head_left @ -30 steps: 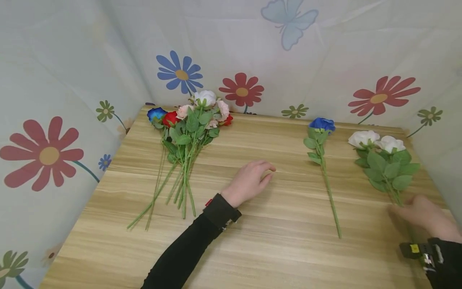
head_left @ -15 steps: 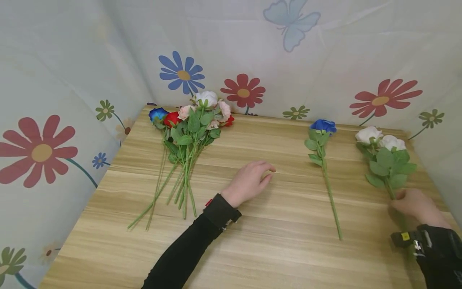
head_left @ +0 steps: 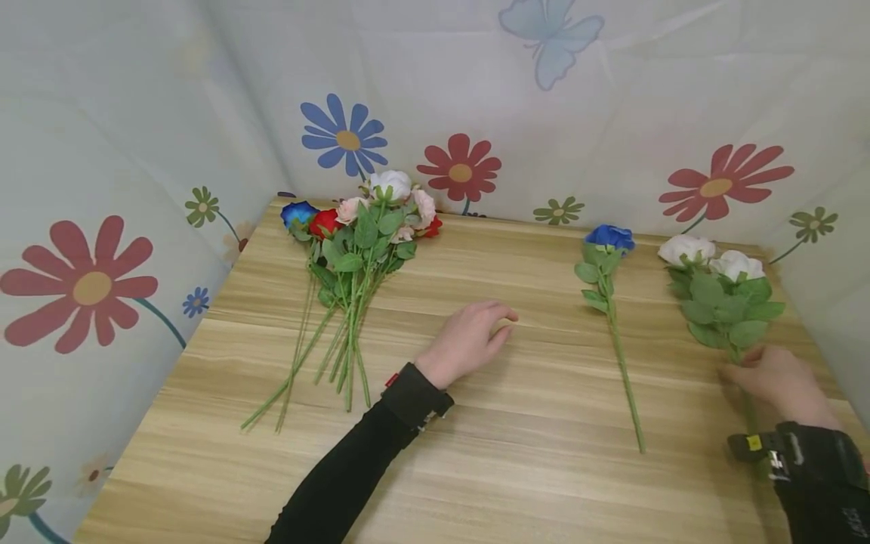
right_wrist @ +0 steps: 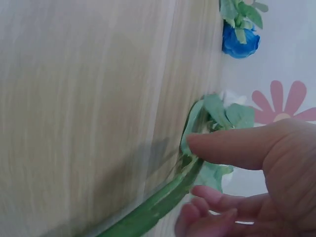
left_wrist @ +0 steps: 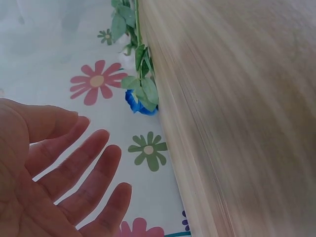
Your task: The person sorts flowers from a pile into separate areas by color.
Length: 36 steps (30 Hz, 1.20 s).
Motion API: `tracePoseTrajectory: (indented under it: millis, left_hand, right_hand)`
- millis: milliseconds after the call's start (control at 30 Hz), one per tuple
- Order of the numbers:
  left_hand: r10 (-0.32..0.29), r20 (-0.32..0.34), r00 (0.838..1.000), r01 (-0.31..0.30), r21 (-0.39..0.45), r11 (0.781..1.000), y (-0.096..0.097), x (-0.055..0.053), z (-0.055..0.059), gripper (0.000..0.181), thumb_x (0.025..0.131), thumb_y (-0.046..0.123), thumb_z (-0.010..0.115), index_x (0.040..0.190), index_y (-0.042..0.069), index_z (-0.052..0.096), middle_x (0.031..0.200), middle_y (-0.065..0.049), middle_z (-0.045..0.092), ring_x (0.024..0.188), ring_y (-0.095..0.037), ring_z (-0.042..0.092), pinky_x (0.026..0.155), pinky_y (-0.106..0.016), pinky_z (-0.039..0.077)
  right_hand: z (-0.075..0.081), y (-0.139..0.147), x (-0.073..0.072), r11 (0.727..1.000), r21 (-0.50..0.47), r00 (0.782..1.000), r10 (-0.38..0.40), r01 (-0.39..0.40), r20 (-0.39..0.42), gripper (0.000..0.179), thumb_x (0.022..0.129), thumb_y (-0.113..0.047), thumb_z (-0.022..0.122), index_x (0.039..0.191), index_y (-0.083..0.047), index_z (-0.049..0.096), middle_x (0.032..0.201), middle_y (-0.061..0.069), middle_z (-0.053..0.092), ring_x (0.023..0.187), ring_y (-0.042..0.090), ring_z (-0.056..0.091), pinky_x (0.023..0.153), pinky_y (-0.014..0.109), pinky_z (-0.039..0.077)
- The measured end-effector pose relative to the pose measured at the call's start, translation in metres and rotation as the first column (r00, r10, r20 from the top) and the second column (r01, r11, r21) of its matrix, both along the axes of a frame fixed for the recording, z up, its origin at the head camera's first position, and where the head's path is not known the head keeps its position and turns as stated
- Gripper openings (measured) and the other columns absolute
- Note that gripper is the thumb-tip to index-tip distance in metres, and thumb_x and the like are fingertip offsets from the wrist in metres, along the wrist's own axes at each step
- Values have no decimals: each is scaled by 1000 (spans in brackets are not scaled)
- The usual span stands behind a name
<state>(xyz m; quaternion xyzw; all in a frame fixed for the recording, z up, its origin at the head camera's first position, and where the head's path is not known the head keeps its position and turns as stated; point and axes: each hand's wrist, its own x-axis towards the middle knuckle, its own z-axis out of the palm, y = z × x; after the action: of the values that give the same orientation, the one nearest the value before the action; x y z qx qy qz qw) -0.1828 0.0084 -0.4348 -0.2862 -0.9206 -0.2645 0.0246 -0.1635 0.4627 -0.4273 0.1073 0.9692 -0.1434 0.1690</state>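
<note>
Two white roses (head_left: 737, 266) with green leaves lie at the right of the table. My right hand (head_left: 778, 381) pinches their green stem (right_wrist: 155, 207) between thumb and fingers, just below the leaves. Whether it is one stem or two, I cannot tell. To their left, a single blue rose (head_left: 609, 238) lies with its stem toward me. My left hand (head_left: 465, 341) is over the middle of the table, fingers loosely bent and holding nothing. In the left wrist view its fingers (left_wrist: 101, 170) are spread apart.
At the back left of the wooden table (head_left: 476, 468) lies a pile of roses in red (head_left: 325, 222), blue, pink and white (head_left: 390, 185), stems crossing toward me. A flower-printed curtain (head_left: 598, 113) encloses the table's back and sides.
My right hand has shifted slightly left and away from me along the stem area, and the white rose heads have moved a little with it. My left hand has stayed in place.
</note>
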Motion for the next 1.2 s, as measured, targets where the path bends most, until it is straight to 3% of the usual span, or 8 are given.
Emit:
tracePoseTrajectory:
  millis: [133,400,600,700,833,933,1033,1200]
  left_hand:
    - [14,-17,1000,-14,-8,1000,-3,1,1,24,102,19,59,124,13,69,128,-3,70,119,-19,67,100,-34,55]
    - [48,-32,998,-49,-17,999,-9,2,3,25,102,19,60,124,13,69,127,-4,71,117,-20,68,98,-35,55]
    - [97,-46,994,-98,-21,995,-20,2,5,25,103,20,59,125,13,69,125,-3,71,115,-20,68,96,-36,56]
    - [126,-64,990,-127,-21,992,-27,1,7,25,102,20,59,124,13,70,124,-4,71,113,-21,69,92,-36,58]
    - [166,-77,983,-168,-15,986,-36,-1,8,24,102,18,60,123,12,70,123,-5,71,109,-23,70,85,-38,59]
    - [204,-84,975,-206,-16,978,-43,-1,9,24,101,18,61,122,12,70,124,-6,71,102,-24,72,78,-37,59]
    - [245,-91,965,-247,-20,969,-50,0,11,24,101,18,61,122,12,71,125,-7,71,96,-23,73,71,-35,58]
    - [308,-72,949,-310,-11,951,-62,0,15,25,102,18,60,123,11,70,126,-8,71,93,-24,72,67,-35,57]
  right_hand:
    - [1,-13,3,1000,16,989,2,0,-147,71,97,-41,58,123,25,46,123,48,50,102,64,52,78,61,48]
    - [-2,-37,0,1000,-24,918,1,-11,-396,51,96,-29,56,117,18,54,88,34,66,75,45,62,63,44,39]
    - [-7,-61,-5,996,-83,845,-67,27,-530,40,94,-20,54,114,14,60,80,26,64,64,25,55,65,38,33]
    - [-5,-76,-8,996,-87,790,-69,20,-610,34,94,-16,55,108,13,63,81,28,65,61,21,53,64,36,33]
    - [-2,-94,-11,991,-131,743,-92,6,-662,29,94,-14,56,106,11,65,86,29,67,58,-2,44,61,26,33]
    - [0,-110,-14,982,-187,731,-136,12,-668,29,94,-15,55,108,8,67,90,25,68,60,-14,36,59,17,33]
    - [0,-127,-18,973,-231,713,-165,4,-681,28,95,-17,55,107,4,68,90,21,68,62,-15,37,60,13,33]
    - [3,-156,-22,960,-276,721,-161,-44,-674,27,97,-20,54,108,0,69,88,17,67,64,-10,42,63,16,35]
